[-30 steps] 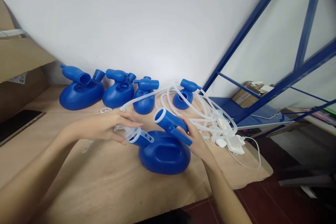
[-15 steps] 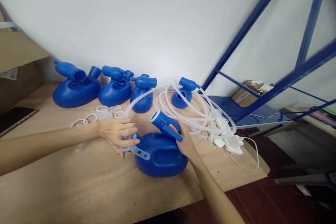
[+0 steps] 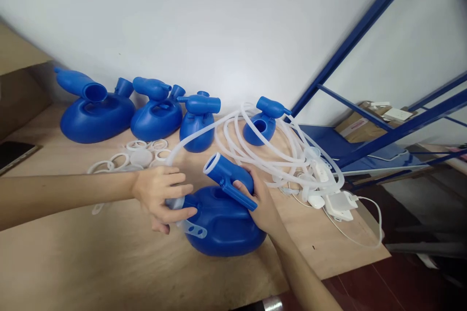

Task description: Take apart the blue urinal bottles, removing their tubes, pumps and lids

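Note:
A blue plastic urinal bottle [image 3: 228, 233] lies on the table before me, its neck toward the left. My left hand [image 3: 162, 197] is wrapped around a translucent cap [image 3: 175, 202] at that neck. The cap's holed strap [image 3: 195, 229] hangs out below my fingers, and the palm side is hidden. In my right hand [image 3: 264, 199] is a blue funnel-shaped adapter [image 3: 226, 175], tilted above the bottle. A white ring lines the adapter's wide mouth, which points up and left. From near my left hand a clear hose [image 3: 197, 133] arcs up toward the coil.
Several matching blue bottles [image 3: 97, 119] stand along the wall. White sealing rings [image 3: 118, 160] lie left, near a phone [image 3: 16, 155]. Coiled tubing [image 3: 233, 141], a white power strip [image 3: 337, 204] and its cord are at right, beside a blue metal rack [image 3: 350, 53].
The camera view has shifted and tilted slightly. My left hand stays at the cap with its fingers a little lower; my right hand still holds the adapter over the bottle.

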`<action>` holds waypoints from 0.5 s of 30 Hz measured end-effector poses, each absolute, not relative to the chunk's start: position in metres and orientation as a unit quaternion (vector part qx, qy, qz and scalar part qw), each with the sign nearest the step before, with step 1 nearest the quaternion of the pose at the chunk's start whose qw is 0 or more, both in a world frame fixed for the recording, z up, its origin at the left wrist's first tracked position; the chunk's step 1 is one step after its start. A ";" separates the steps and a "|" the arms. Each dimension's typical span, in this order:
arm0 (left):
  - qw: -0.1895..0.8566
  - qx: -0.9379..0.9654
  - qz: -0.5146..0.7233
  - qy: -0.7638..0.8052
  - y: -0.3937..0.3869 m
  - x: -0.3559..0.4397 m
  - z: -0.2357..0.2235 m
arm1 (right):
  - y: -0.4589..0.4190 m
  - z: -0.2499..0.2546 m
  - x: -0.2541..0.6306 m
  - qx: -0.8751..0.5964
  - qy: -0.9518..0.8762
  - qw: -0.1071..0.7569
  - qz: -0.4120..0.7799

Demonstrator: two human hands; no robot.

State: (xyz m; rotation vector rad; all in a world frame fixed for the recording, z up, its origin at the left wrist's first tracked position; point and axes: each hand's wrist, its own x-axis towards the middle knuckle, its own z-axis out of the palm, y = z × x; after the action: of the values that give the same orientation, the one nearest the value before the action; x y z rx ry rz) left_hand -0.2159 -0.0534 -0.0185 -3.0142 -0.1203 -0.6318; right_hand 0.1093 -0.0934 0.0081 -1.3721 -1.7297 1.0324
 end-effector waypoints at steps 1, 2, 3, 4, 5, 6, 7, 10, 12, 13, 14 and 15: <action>-0.002 -0.977 -0.197 -0.078 -0.058 -0.218 -0.022 | -0.093 0.008 0.110 -0.529 -0.665 0.345 0.398; -0.023 -0.974 -0.198 -0.111 -0.063 -0.220 -0.027 | -0.093 0.007 0.110 -0.528 -0.665 0.346 0.399; -0.027 -0.968 -0.206 -0.138 -0.067 -0.222 -0.032 | -0.093 0.007 0.110 -0.528 -0.664 0.349 0.398; -0.015 -0.962 -0.219 -0.161 -0.071 -0.224 -0.037 | -0.093 0.006 0.110 -0.527 -0.664 0.351 0.397; 0.006 -0.956 -0.231 -0.179 -0.076 -0.225 -0.042 | -0.092 0.006 0.110 -0.526 -0.665 0.354 0.394; 0.033 -0.951 -0.238 -0.195 -0.080 -0.225 -0.046 | -0.092 0.006 0.110 -0.525 -0.667 0.356 0.392; 0.063 -0.945 -0.240 -0.213 -0.085 -0.225 -0.049 | -0.092 0.005 0.110 -0.523 -0.668 0.357 0.391; 0.139 -0.920 -0.241 -0.277 -0.101 -0.219 -0.050 | -0.091 0.005 0.109 -0.520 -0.667 0.360 0.393; 0.148 -0.907 -0.222 -0.327 -0.114 -0.210 -0.041 | -0.091 0.005 0.108 -0.521 -0.666 0.364 0.392; 0.136 -0.901 -0.208 -0.356 -0.120 -0.205 -0.034 | -0.091 0.005 0.108 -0.521 -0.667 0.366 0.387; 0.117 -0.891 -0.193 -0.394 -0.127 -0.198 -0.026 | -0.091 0.004 0.107 -0.520 -0.669 0.368 0.381; 0.094 -0.875 -0.180 -0.440 -0.132 -0.191 -0.017 | -0.091 0.004 0.107 -0.519 -0.672 0.372 0.376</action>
State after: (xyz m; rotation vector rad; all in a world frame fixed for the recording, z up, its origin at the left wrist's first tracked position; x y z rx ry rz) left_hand -0.1912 -0.1321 -0.0171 -2.5962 -1.3042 -0.5338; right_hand 0.1068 -0.0910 0.0042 -1.3299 -1.7222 0.9634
